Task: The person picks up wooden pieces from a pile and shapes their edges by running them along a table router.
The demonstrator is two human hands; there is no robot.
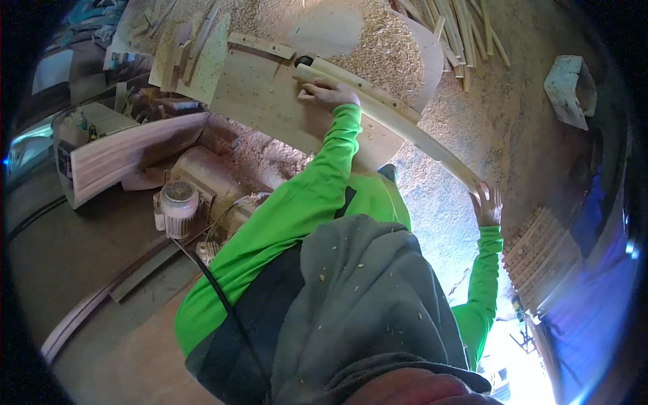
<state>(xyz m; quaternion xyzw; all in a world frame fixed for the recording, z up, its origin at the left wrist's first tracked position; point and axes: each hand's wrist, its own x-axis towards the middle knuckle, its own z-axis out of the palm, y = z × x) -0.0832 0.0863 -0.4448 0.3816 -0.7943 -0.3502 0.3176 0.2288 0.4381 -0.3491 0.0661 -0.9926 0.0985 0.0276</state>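
A long, pale wooden piece (405,133) lies diagonally across the worktable (253,98) and reaches past its right edge. Near its upper left end, beside a dark round part (304,61), my left hand (329,93) rests on the wood with fingers bent around it. My right hand (484,202) holds the far lower right end, its fingers against the wood. A wooden strip with dark holes (364,88) runs along the far side of the piece. Another short strip (261,45) lies on the table to the upper left.
Wood shavings (388,57) cover part of the table. Long sticks (466,30) lie on the floor at the top right, near a whitish hollow block (570,91). A motor (179,208) and a curved board (135,155) are at left. Stacked wood pieces (543,246) stand at right.
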